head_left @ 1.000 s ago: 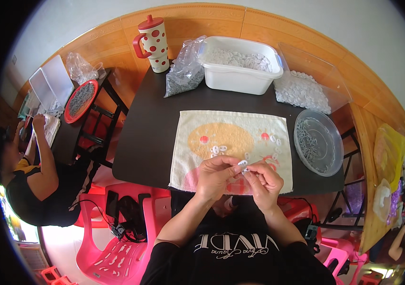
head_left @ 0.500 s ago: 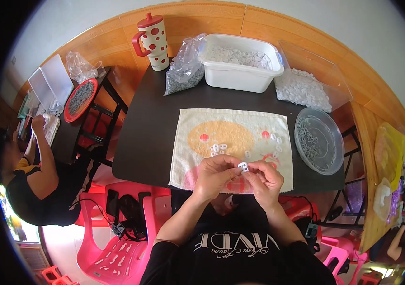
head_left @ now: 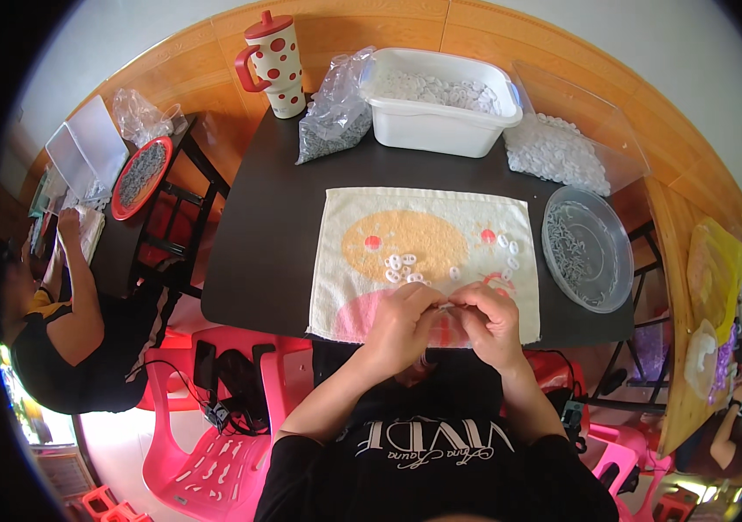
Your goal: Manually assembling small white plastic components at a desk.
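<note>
My left hand (head_left: 403, 324) and my right hand (head_left: 487, 322) meet above the near edge of a printed towel (head_left: 336, 261). Both are closed, thumbs and fingertips pinched together on a small white plastic piece (head_left: 446, 306). Fingers cover most of it, so its exact kind cannot be made out. On the towel, just beyond my left hand, lies a cluster of small white oval pieces with holes (head_left: 401, 262). Several similar white ovals (head_left: 512, 248) form a loose line near the right edge of the towel, and a single one (head_left: 454, 273) lies between the groups.
At the back stand a spotted tumbler (head_left: 277, 71), a bag of grey bits (head_left: 334, 130), a white tub (head_left: 434, 129) and a bag of white pieces (head_left: 558, 157). A clear round tub (head_left: 608, 277) holds grey parts at right. Another person (head_left: 75, 313) works at left.
My fingers have closed further over the white piece, which showed its dark holes before and is now mostly covered. Both hands have turned inward, knuckles higher. The view has shifted slightly.
</note>
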Motion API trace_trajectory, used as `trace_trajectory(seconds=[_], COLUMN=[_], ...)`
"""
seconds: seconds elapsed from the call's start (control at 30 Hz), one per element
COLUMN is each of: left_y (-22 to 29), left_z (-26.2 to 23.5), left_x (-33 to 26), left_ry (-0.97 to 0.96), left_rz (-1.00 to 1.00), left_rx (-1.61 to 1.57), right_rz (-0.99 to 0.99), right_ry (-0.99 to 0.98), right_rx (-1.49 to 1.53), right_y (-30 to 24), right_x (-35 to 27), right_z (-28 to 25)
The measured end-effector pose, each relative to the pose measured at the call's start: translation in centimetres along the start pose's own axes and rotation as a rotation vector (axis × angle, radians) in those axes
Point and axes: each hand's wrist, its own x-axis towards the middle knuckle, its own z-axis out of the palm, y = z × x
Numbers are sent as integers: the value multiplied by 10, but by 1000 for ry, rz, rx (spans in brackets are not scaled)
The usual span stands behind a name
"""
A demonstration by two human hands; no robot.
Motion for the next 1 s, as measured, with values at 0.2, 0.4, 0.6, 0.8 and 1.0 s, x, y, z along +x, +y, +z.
trace_trajectory(seconds=[0.2,0.4,0.6,0.8,1.0], left_y=[-2,3,3,-3,-2], left_z=[1,-1,-3,-6,-9], left_x=[-2,-3,-4,-4,-2], left_ry=[-42,-56,-66,-135,-196], left_rz=[73,149,245,330,343], left_rx=[155,197,219,282,295], right_rz=[-78,-157,-226,-267,-287], right_ry=[-36,-71,-75,-200,-269], right_rx=[-156,-274,-360,-378,-370], right_y=[-4,-5,0,-2,3], right_x=[5,3,-1,-1,-3], right_z=[2,-2,4,0,-3])
